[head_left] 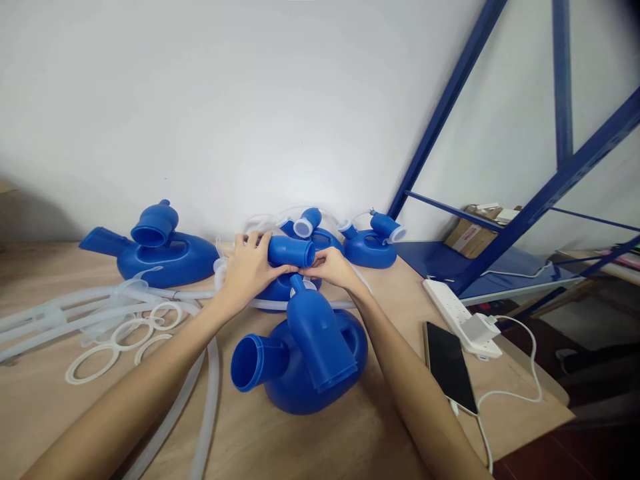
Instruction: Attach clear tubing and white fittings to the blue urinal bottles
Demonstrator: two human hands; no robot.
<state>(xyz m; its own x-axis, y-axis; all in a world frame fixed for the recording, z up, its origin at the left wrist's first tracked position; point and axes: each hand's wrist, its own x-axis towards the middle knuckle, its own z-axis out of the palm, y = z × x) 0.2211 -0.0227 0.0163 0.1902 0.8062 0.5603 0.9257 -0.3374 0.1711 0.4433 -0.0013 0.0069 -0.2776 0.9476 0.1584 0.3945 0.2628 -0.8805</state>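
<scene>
My left hand [250, 263] is closed around a blue plastic cylinder [291, 251], whose round mouth points right. Just below that mouth, my right hand [331, 267] has its fingers pinched together near the left thumb; what they hold is hidden. Under both hands lies a blue urinal bottle [273, 291], mostly covered. Whether the cylinder is joined to it I cannot tell. In front stands another blue urinal bottle [295, 397] with a wide open neck and a blue funnel-shaped piece [320, 333] resting across its handle.
A blue bottle with a cap piece [170, 260] stands at left, two more [370, 250] against the wall. Clear tubes [207, 400] and white rings [93, 365] lie at left. At right are a phone [451, 367], a power strip [460, 317] and a blue shelf frame [450, 87].
</scene>
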